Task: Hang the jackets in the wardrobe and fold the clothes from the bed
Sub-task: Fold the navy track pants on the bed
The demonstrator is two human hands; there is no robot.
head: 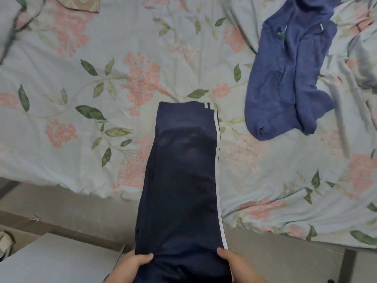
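A floral bedsheet, pale blue with pink blossoms and green leaves, covers the bed and fills most of the view, lying wrinkled, most of all toward the right. Below its near edge runs the beige side of the bed base.

The navy track trousers lie folded lengthwise into one long narrow strip. Their far end rests flat on the sheet near the middle of the bed, and the near end reaches out over the bed's edge to the person. A white stripe runs down the strip's right edge.

A blue garment lies crumpled and unfolded on the sheet at the upper right, apart from the trousers.

A flat grey panel sits at the lower left, beside the bed base.

The left hand grips the trousers' near left corner, its thumb laid over the top of the cloth. The right hand grips the near right corner in the same way, thumb on top just by the stripe. The remaining fingers of both hands are hidden under the fabric.

An olive patterned cloth shows at the top edge, and a dark cord crosses the upper left corner.
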